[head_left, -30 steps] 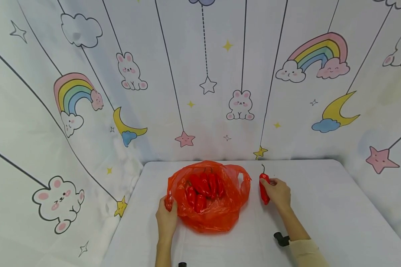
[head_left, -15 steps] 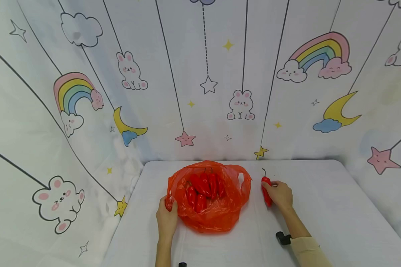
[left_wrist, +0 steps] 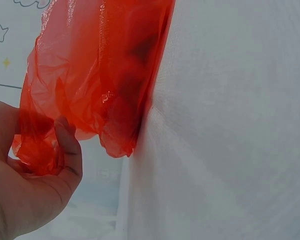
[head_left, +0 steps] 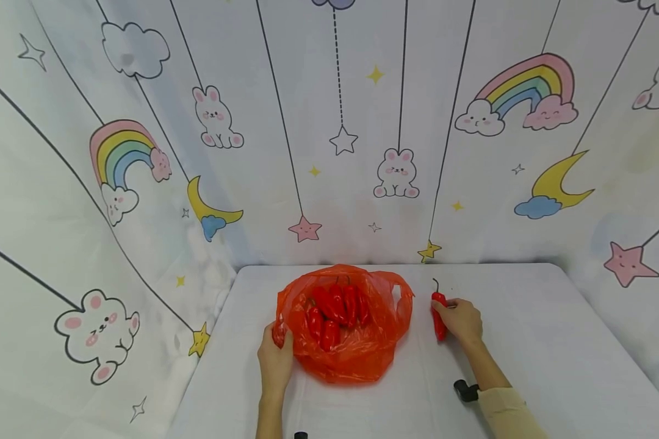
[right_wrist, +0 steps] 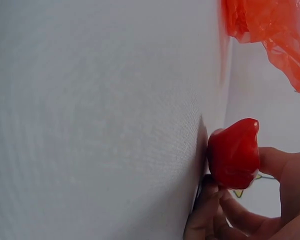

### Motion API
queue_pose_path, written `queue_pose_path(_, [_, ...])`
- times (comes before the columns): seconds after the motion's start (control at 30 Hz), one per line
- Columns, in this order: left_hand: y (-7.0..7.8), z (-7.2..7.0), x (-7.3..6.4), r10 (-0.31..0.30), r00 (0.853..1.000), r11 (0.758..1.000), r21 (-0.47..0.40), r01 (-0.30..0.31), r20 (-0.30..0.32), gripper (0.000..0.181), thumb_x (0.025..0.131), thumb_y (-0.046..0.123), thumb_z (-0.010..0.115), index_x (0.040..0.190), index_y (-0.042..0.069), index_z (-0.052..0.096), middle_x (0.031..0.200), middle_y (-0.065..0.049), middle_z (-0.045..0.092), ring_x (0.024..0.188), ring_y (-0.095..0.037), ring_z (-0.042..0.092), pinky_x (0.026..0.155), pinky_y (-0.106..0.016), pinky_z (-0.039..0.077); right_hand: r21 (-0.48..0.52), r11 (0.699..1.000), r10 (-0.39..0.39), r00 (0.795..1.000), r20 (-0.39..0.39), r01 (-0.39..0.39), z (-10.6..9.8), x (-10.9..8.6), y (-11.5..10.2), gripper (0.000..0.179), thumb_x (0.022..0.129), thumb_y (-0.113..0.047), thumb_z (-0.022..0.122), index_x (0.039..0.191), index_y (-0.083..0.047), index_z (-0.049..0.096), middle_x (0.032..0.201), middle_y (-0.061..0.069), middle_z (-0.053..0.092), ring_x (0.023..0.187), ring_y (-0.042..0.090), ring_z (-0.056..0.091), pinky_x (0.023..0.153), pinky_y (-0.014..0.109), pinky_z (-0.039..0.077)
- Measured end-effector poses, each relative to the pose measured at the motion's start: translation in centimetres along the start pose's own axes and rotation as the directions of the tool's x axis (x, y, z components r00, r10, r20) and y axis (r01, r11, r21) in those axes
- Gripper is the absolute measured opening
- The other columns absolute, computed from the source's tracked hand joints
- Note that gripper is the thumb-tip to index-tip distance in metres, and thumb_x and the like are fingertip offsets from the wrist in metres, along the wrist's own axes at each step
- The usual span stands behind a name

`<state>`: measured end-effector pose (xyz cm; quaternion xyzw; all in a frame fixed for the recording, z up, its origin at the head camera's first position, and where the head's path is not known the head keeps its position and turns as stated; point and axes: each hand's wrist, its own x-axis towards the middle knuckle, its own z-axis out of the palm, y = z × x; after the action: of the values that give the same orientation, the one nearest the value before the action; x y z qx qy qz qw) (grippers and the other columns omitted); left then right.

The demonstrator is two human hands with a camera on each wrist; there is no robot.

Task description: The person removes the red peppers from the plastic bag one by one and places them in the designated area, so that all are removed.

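A translucent red-orange plastic bag [head_left: 357, 369] lies with its mouth spread open, and several glossy red peppers [head_left: 329, 305] show inside it. My left hand [head_left: 276, 363] grips the bag's left side; in the left wrist view, thumb and fingers curl round the bunched plastic [left_wrist: 40, 152]. To the right of the bag, my right hand [head_left: 461, 320] pinches one long red pepper [head_left: 439, 329] with its stem pointing away from me. The right wrist view shows that pepper's blunt end [right_wrist: 235, 155] between thumb and fingers, close against the white surface. The bag hides the lower part of its contents.
The white table [head_left: 549, 341] has its far edge against a cloth backdrop [head_left: 340, 201] printed with rabbits, stars and rainbows. A black wrist-camera piece [head_left: 464, 391] sits by my right forearm. Bare white tabletop extends to the right of my right hand.
My right hand has shifted slightly right and toward me with the pepper, mostly in the first half second. My left hand and the bag stay about where they were.
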<state>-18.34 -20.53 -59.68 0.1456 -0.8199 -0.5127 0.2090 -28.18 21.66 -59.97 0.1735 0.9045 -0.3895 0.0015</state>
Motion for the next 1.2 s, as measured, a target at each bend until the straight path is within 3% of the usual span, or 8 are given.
queue_pose_path(0.43, [0.01, 0.23, 0.0, 0.0, 1.0, 1.0, -0.002, 0.0, -0.006, 0.04, 0.102, 0.015, 0.065, 0.138, 0.0, 0.057, 0.129, -0.02, 0.068, 0.117, -0.036, 0.066, 0.102, -0.056, 0.054, -0.014, 1.0, -0.012, 0.999, 0.031, 0.013, -0.24, 0.15, -0.16, 0.062, 0.097, -0.044, 0.066, 0.129, 0.01, 0.063, 0.116, 0.03, 0.068, 0.095, 0.038, 0.066, 0.064, 0.036, 0.058])
queue_pose_path(0.7, [-0.11, 0.23, 0.06, 0.003, 1.0, 1.0, 0.002, -0.003, -0.009, 0.04, 0.102, 0.014, 0.065, 0.138, 0.0, 0.057, 0.128, -0.019, 0.069, 0.116, -0.035, 0.066, 0.102, -0.056, 0.054, -0.017, 1.0, 0.002, 0.999, 0.041, -0.002, -0.38, 0.16, -0.32, 0.066, 0.097, -0.044, 0.066, 0.133, 0.012, 0.058, 0.122, 0.033, 0.063, 0.103, 0.043, 0.062, 0.073, 0.044, 0.063])
queue_pose_path(1.03, [0.13, 0.07, -0.07, 0.008, 1.0, 1.0, 0.008, -0.008, -0.003, 0.039, 0.102, 0.014, 0.065, 0.137, 0.0, 0.057, 0.125, -0.019, 0.069, 0.113, -0.035, 0.066, 0.1, -0.055, 0.055, -0.03, 1.0, -0.007, 1.0, 0.021, 0.008, -0.44, 0.05, 0.01, 0.067, 0.098, -0.044, 0.064, 0.134, 0.012, 0.057, 0.123, 0.033, 0.063, 0.106, 0.045, 0.063, 0.074, 0.047, 0.063])
queue_pose_path(1.2, [0.27, 0.03, -0.14, 0.012, 1.0, 1.0, -0.001, -0.012, -0.003, 0.039, 0.101, 0.014, 0.066, 0.137, 0.0, 0.057, 0.127, -0.019, 0.069, 0.114, -0.035, 0.066, 0.101, -0.056, 0.054, -0.067, 0.997, -0.044, 0.998, -0.037, 0.041, -0.67, 0.16, -0.16, 0.067, 0.097, -0.044, 0.064, 0.133, 0.012, 0.058, 0.123, 0.033, 0.064, 0.106, 0.047, 0.063, 0.079, 0.053, 0.061])
